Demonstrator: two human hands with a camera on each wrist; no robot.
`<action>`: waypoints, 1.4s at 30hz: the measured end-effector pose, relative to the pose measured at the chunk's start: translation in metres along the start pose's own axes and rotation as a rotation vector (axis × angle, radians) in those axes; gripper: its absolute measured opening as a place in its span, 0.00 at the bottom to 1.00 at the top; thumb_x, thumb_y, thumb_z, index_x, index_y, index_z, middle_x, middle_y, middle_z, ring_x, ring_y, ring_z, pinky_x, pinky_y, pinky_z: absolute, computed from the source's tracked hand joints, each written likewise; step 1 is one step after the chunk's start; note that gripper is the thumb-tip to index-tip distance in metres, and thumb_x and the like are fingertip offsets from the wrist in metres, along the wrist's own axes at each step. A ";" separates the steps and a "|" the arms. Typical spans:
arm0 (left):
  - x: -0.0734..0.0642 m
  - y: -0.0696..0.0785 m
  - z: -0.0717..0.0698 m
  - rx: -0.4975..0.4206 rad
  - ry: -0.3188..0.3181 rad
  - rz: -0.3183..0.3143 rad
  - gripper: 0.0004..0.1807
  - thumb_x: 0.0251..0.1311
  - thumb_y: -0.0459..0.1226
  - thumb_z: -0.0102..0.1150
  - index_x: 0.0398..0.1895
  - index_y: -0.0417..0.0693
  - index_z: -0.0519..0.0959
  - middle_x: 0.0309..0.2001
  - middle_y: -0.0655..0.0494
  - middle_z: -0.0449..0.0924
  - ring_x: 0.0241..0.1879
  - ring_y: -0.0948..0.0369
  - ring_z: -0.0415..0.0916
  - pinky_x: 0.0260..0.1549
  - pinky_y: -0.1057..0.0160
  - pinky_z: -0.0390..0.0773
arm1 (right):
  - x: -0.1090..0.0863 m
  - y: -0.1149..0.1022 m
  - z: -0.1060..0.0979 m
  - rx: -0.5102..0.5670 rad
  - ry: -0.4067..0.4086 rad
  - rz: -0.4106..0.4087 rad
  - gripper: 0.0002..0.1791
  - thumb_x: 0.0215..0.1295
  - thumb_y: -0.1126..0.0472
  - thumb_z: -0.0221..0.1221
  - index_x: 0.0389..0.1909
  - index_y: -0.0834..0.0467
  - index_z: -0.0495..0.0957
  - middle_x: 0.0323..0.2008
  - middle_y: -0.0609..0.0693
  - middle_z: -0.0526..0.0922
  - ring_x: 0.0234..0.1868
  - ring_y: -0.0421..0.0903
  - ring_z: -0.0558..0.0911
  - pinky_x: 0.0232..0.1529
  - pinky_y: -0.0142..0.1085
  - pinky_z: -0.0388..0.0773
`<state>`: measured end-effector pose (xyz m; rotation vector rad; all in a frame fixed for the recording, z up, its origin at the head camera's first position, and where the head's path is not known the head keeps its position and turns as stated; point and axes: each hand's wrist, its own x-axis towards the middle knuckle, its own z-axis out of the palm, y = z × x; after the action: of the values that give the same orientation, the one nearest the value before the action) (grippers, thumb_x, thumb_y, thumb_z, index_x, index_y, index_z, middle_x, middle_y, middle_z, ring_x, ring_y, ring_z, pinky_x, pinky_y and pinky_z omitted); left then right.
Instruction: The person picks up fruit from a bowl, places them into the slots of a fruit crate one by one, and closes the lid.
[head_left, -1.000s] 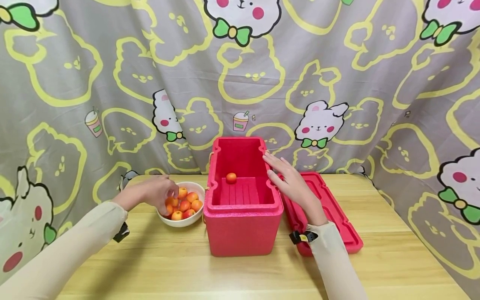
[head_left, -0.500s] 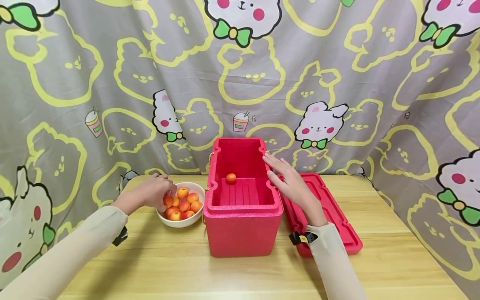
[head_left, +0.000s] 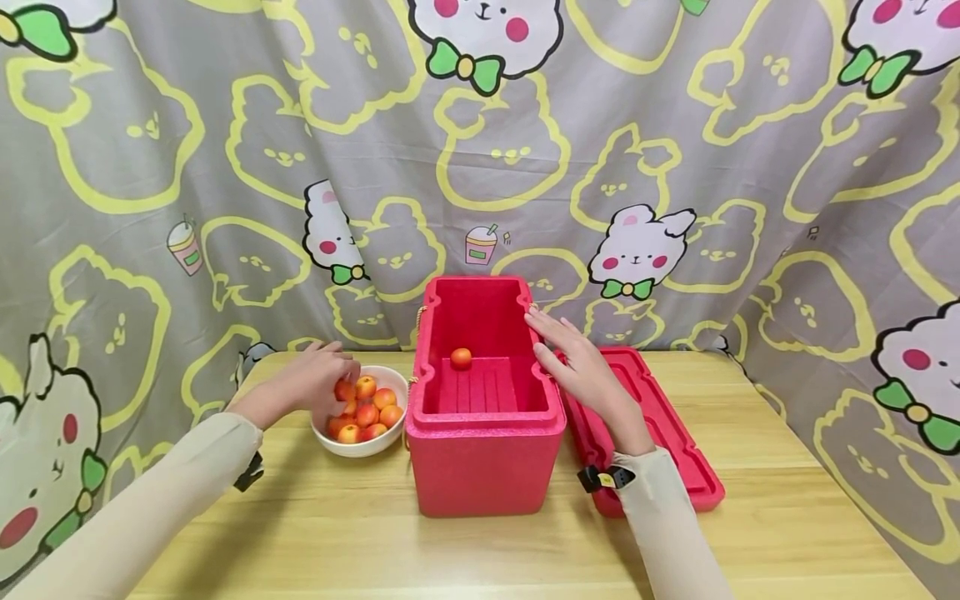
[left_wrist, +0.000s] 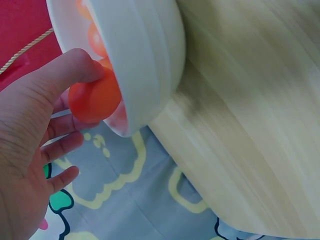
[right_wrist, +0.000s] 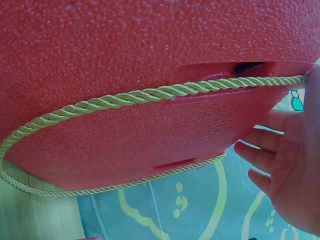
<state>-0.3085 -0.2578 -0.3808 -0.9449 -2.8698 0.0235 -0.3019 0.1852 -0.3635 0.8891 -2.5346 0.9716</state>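
"Orange-red and smooth, that round fruit (left_wrist: 95,97) is in the left hand (head_left: 318,379), isn't it?"

"Yes, pinched there: the thumb presses on one side and fingers curl behind it. The last two fingers stand away from it."

"And where is it exactly?"

"At the mouth of a round white bowl (head_left: 363,450). I can't tell whether it touches the rim. More small orange-and-yellow fruits (head_left: 367,414) lie heaped inside."

"What about the right hand (head_left: 585,367)?"

"Its fingers are extended, holding nothing, with the fingertips at the right rim of a deep red rectangular foam-like box (head_left: 487,471). The wrist view shows a twisted gold cord (right_wrist: 150,94) looped along that wall."

"Anything in the box?"

"One orange fruit (head_left: 461,358), on the grooved floor towards the far left corner."

"And beside it?"

"To the right, a flat red lid (head_left: 675,417) lies on the pale wooden table (head_left: 337,533), partly behind the right forearm. Behind everything hangs a grey curtain (head_left: 525,183) with yellow cartoon outlines."
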 end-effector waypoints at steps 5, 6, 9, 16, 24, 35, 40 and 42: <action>0.006 0.001 -0.003 0.000 0.029 0.001 0.17 0.39 0.41 0.79 0.28 0.53 0.78 0.27 0.63 0.75 0.38 0.57 0.68 0.39 0.54 0.64 | 0.000 0.000 -0.001 -0.004 0.001 -0.001 0.34 0.74 0.48 0.54 0.78 0.50 0.61 0.78 0.46 0.62 0.80 0.49 0.61 0.79 0.58 0.49; 0.007 0.001 -0.003 0.001 0.036 0.002 0.16 0.40 0.41 0.79 0.29 0.53 0.78 0.27 0.62 0.75 0.38 0.57 0.68 0.39 0.54 0.64 | 0.000 0.000 -0.001 -0.005 0.001 -0.002 0.34 0.74 0.48 0.55 0.78 0.50 0.61 0.78 0.46 0.62 0.80 0.49 0.61 0.79 0.58 0.49; 0.009 0.002 -0.004 0.002 0.071 0.014 0.16 0.40 0.40 0.79 0.29 0.51 0.79 0.26 0.61 0.76 0.37 0.57 0.68 0.39 0.54 0.64 | 0.000 0.001 0.000 -0.003 0.000 -0.004 0.34 0.74 0.48 0.55 0.78 0.50 0.61 0.79 0.46 0.62 0.80 0.49 0.61 0.79 0.58 0.49; 0.016 0.002 -0.010 -0.014 0.153 0.029 0.15 0.41 0.40 0.78 0.30 0.49 0.80 0.26 0.59 0.77 0.36 0.56 0.67 0.43 0.50 0.65 | -0.001 0.000 0.000 0.008 -0.001 0.004 0.34 0.74 0.48 0.55 0.78 0.50 0.61 0.78 0.46 0.62 0.80 0.48 0.60 0.79 0.58 0.49; 0.026 0.003 -0.020 -0.023 0.234 0.029 0.13 0.44 0.42 0.74 0.30 0.50 0.80 0.26 0.60 0.77 0.35 0.57 0.66 0.39 0.55 0.61 | -0.001 0.001 0.000 0.010 0.000 -0.001 0.34 0.74 0.48 0.54 0.78 0.49 0.61 0.79 0.46 0.62 0.80 0.51 0.61 0.79 0.58 0.49; 0.040 0.013 -0.040 -0.028 0.332 0.032 0.12 0.49 0.42 0.72 0.33 0.50 0.79 0.26 0.59 0.76 0.37 0.55 0.67 0.45 0.50 0.67 | -0.001 0.002 0.001 0.025 0.004 -0.002 0.34 0.74 0.47 0.54 0.78 0.48 0.61 0.79 0.45 0.62 0.80 0.50 0.60 0.79 0.58 0.50; 0.045 0.017 -0.049 -0.020 0.384 0.051 0.11 0.51 0.42 0.71 0.33 0.49 0.79 0.26 0.58 0.76 0.38 0.54 0.68 0.49 0.46 0.69 | 0.000 0.002 0.000 0.028 -0.001 -0.007 0.34 0.74 0.48 0.54 0.78 0.49 0.61 0.79 0.45 0.61 0.80 0.48 0.60 0.79 0.58 0.50; 0.048 0.018 -0.053 -0.022 0.409 0.050 0.12 0.52 0.42 0.71 0.34 0.48 0.79 0.27 0.57 0.76 0.38 0.54 0.69 0.46 0.47 0.69 | 0.000 0.002 0.000 0.028 0.002 -0.010 0.34 0.74 0.48 0.54 0.78 0.50 0.61 0.79 0.45 0.61 0.80 0.48 0.60 0.79 0.58 0.50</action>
<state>-0.3300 -0.2158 -0.3235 -0.9032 -2.4753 -0.1768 -0.3032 0.1861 -0.3647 0.9071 -2.5179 1.0076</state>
